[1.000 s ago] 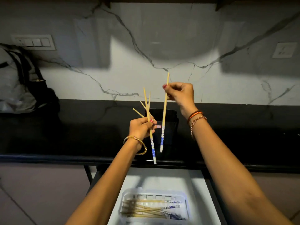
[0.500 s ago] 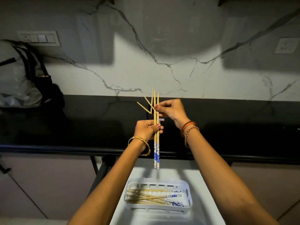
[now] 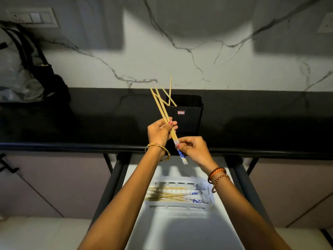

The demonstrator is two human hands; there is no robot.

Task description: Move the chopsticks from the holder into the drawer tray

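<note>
My left hand (image 3: 159, 131) grips a pair of bamboo chopsticks (image 3: 163, 110) around the middle, tilted with the tips up to the left. My right hand (image 3: 193, 150) pinches their blue-patterned lower ends just above the counter's front edge. Behind them stands the black holder (image 3: 187, 116) on the counter, with two more chopsticks (image 3: 170, 92) sticking out of it. Below, in the open white drawer (image 3: 180, 231), a white slotted tray (image 3: 180, 205) holds several chopsticks (image 3: 173, 194) lying crosswise.
The black counter (image 3: 261, 123) runs across the view in front of a marble wall. A grey and black bag (image 3: 23, 74) sits at the far left of the counter. Dark drawer rails (image 3: 241, 177) flank the open drawer.
The pair was upright in front of the holder; now it is tilted to the left and lower. My right hand slid from the upper part down to the patterned ends.
</note>
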